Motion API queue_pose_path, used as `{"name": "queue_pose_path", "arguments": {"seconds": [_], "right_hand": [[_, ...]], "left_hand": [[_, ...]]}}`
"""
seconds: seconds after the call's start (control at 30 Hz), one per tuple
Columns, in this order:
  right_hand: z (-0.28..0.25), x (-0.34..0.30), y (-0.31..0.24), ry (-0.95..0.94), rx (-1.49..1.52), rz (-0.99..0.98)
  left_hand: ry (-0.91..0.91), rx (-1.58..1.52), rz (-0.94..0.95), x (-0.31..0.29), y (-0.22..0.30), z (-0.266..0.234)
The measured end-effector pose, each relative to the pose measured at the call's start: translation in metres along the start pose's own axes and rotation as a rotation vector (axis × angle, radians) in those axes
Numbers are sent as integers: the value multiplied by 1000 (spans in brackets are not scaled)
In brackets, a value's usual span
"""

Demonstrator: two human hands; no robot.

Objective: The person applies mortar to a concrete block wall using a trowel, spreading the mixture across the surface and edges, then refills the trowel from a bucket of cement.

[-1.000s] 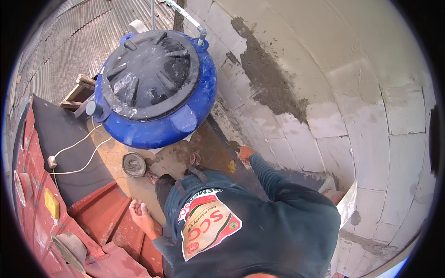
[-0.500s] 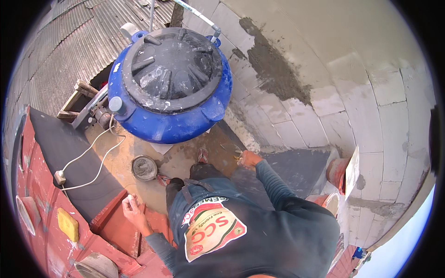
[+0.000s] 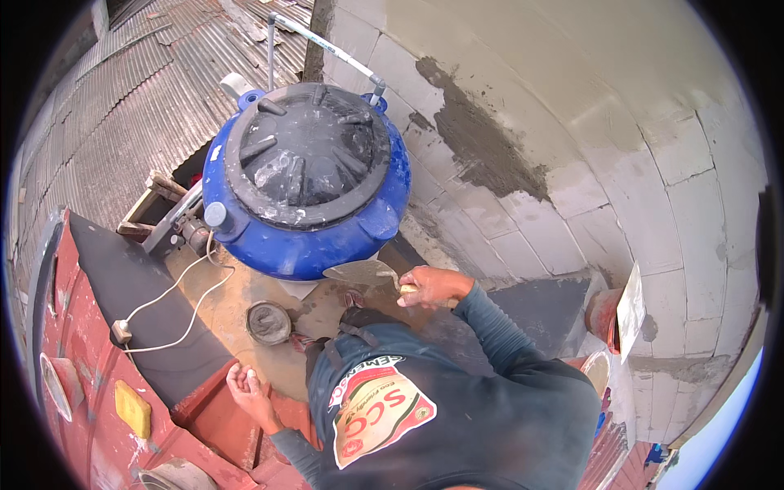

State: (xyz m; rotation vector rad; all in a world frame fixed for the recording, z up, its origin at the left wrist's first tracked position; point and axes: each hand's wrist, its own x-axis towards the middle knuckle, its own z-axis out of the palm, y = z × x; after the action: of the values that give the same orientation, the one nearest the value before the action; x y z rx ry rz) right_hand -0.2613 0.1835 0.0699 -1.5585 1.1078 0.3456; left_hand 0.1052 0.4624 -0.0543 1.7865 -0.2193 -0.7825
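The right hand (image 3: pixel 437 287) grips the handle of a trowel (image 3: pixel 359 272), its blade pointing left, near the blue tank (image 3: pixel 298 255). The left hand (image 3: pixel 255 396) is half open, fingers loosely curled, above red sheeting (image 3: pixel 222 418). Beyond it stands a bucket (image 3: pixel 269 322) of grey mix. A yellow sponge (image 3: pixel 132 408) lies farther left; a block wall (image 3: pixel 600 237), partly plastered, rises on the right.

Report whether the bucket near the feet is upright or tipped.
Upright: the bucket shows its round mouth to the overhead camera, with grey material inside.
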Motion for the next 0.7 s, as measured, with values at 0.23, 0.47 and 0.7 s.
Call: {"name": "queue_pose_path", "arguments": {"seconds": [0.23, 0.47, 0.7], "right_hand": [[-11, 34, -76, -90, -98, -186], [35, 80, -125, -305, -293, -386], [102, 100, -210, -420, -675, -786]], "left_hand": [[201, -149, 157, -22, -2, 2], [458, -224, 246, -98, 23, -16], [1045, -304, 205, -140, 43, -136]]}}
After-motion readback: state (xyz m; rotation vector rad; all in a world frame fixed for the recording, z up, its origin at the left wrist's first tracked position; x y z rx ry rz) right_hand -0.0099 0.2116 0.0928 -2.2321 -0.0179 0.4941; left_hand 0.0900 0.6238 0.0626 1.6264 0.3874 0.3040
